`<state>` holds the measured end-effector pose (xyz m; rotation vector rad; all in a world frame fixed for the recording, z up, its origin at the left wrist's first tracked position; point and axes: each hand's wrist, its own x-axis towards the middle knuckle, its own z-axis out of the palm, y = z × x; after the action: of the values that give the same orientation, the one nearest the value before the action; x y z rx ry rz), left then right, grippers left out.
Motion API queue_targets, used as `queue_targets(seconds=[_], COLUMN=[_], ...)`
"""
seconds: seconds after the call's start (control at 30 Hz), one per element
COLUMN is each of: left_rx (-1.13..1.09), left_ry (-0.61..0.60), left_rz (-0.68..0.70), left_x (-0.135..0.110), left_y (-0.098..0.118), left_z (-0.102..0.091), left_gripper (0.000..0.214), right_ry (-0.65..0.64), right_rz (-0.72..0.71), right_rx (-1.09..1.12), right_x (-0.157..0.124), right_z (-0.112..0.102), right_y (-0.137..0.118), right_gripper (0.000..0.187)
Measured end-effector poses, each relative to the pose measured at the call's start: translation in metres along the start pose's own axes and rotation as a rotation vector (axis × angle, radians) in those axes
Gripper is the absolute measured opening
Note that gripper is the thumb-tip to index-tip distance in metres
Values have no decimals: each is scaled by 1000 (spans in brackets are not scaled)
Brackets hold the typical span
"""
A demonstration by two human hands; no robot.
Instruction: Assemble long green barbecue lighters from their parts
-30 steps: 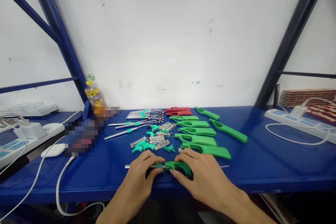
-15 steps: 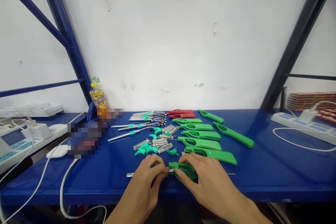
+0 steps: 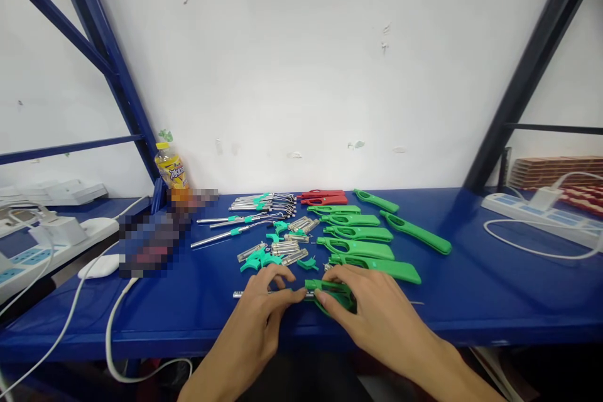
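My left hand (image 3: pixel 257 314) closes round a metal lighter tube (image 3: pixel 238 294), its thumb tip on the tube beside the neck of a green lighter casing (image 3: pixel 313 284). My right hand (image 3: pixel 381 301) grips that casing near the table's front edge, thumb at the neck and fingers over the far side. Much of the casing is hidden by the right hand. Just beyond lie clear fuel tanks (image 3: pixel 286 248) and teal triggers (image 3: pixel 255 261). Several green casing halves (image 3: pixel 360 249) lie in a column behind my right hand.
Metal tubes with wires (image 3: pixel 221 237) lie at the back left, red casings (image 3: pixel 325 200) at the back. A drink bottle (image 3: pixel 172 169) stands by the left post. Power strips (image 3: pixel 518 210) and white cables flank both sides. A thin rod (image 3: pixel 417 303) pokes out right of my hand.
My left thumb has straightened along the tube, and the left index finger has lifted off. The right hand keeps its grip on the casing. The whole view has shifted slightly.
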<state>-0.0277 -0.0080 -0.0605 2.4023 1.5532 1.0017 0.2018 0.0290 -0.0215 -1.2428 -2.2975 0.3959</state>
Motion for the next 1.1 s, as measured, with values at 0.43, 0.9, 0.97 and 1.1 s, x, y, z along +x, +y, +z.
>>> queue_targets(seconds=[0.43,0.9,0.97,1.1], left_rx=[42,-137,-172,-206], left_ry=[10,9,18,43], left_rz=[146,20,-85,-170], left_x=[7,6,6,5], left_y=[8,0,-1,-2], left_z=[-2,0,0,0], left_gripper=[53,37,26,23], right_ry=[1,-38,-44,-45], right_rz=[11,-56,-52,-63], right_rx=[9,-73,-74,-89], right_x=[0,0,0,-1], right_z=[-2,3,3,4], right_y=[-2,4,4,6], right_gripper=[22,19,17,19])
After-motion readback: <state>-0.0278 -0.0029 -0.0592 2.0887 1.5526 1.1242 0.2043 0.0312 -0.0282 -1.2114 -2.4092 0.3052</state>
